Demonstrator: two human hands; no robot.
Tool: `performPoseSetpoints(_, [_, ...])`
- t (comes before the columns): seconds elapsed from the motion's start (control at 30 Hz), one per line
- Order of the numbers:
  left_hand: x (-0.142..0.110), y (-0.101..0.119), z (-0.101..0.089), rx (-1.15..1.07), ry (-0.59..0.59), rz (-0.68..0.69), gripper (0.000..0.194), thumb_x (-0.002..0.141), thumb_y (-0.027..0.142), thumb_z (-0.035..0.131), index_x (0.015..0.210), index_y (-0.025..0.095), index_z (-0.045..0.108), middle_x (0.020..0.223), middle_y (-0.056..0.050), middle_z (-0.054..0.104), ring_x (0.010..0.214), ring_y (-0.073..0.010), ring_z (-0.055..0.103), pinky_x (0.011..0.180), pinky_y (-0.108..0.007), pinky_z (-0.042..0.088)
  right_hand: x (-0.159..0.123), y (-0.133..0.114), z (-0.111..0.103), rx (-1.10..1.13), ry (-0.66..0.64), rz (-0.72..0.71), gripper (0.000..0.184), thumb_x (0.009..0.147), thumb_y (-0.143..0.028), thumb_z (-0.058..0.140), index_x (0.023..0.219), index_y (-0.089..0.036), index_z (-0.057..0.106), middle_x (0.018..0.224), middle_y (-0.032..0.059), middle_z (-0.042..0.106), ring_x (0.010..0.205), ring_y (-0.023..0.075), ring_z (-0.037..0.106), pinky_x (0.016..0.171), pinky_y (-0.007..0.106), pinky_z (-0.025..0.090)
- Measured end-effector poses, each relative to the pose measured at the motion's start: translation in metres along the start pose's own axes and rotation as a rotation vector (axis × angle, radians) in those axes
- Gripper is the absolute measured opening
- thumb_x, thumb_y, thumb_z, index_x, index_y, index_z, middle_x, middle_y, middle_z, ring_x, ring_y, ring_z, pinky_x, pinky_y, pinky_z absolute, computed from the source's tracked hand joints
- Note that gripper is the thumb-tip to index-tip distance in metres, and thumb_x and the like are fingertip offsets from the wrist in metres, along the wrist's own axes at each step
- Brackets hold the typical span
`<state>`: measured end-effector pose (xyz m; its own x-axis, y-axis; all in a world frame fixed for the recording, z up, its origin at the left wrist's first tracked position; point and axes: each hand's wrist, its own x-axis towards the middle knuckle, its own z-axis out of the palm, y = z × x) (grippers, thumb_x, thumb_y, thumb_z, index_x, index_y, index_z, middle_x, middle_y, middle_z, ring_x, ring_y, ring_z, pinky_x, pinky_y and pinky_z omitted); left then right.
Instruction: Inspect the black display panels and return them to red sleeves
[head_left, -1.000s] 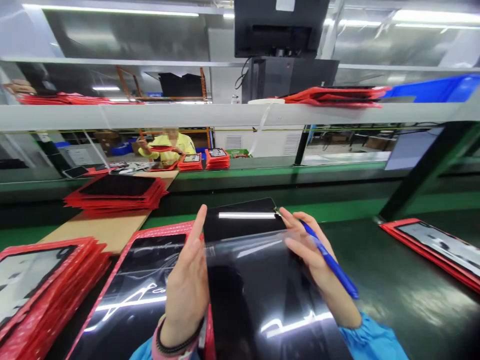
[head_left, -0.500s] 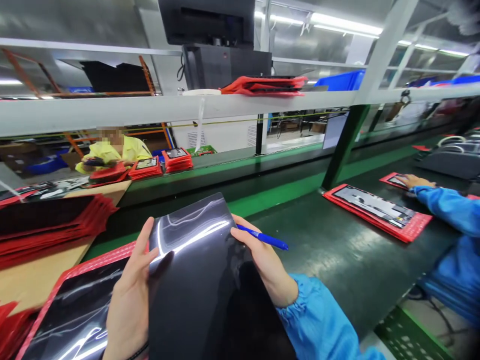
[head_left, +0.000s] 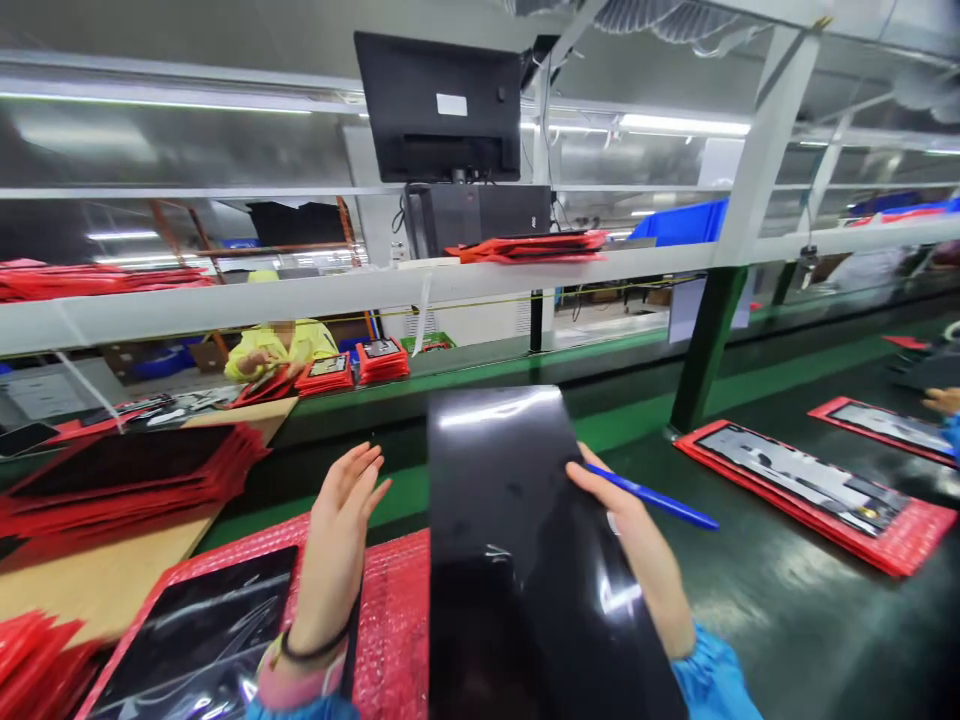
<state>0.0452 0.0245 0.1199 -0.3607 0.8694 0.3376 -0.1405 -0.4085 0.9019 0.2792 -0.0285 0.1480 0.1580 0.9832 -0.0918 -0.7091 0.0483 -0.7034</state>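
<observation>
My right hand [head_left: 637, 540] grips the right edge of a glossy black screen panel [head_left: 502, 500], thumb on its face and the other fingers hidden behind. A blue pen [head_left: 660, 497] sticks out to the right between thumb and fingers of that hand. Apart from the panel, to its left, my left hand [head_left: 341, 520] is raised, fingers extended and nothing in it. Beneath that hand lie red bubble wrap [head_left: 394, 610] and another black panel [head_left: 202, 630] under creased clear film.
Red-wrapped panels are stacked on a wooden board [head_left: 259, 425] at left. Silver-backed panels [head_left: 802, 475] lie on red wrap at right, near a co-worker's hand [head_left: 941, 400]. A green post [head_left: 709, 350] and a white shelf beam [head_left: 315, 300] stand ahead. Someone in yellow [head_left: 289, 350] works beyond.
My left hand has let go of the panel and moved away to its left. The panel stays in my right hand, now further right in view. The camera view has tilted up.
</observation>
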Motion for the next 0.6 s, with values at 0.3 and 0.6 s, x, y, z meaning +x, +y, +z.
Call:
performPoseSetpoints(0.3, [0.132, 0.014, 0.069, 0.232, -0.080, 0.136, 0.028, 0.087, 0.031, 0.061, 0.112, 0.017, 0.060, 0.118, -0.008, 0.061, 0.102, -0.0224, 0.061, 0.085, -0.045, 0.051, -0.011, -0.050, -0.036, -0.120, 0.136, -0.275, 0.054, 0.067, -0.027, 0.075, 0.119, -0.037, 0.066, 0.105, -0.0068, 0.076, 0.102, 0.0265, 0.070, 0.089, 0.032, 0.059])
performPoseSetpoints(0.6, [0.151, 0.020, 0.091, 0.219, -0.145, -0.042, 0.033, 0.088, 0.033, 0.059, 0.116, 0.017, 0.058, 0.117, -0.008, 0.061, 0.097, -0.0212, 0.062, 0.080, -0.042, 0.053, -0.005, -0.055, -0.045, -0.276, 0.139, -0.481, 0.047, 0.071, -0.036, 0.071, 0.118, -0.040, 0.066, 0.108, -0.0045, 0.075, 0.107, 0.0308, 0.067, 0.092, 0.041, 0.059])
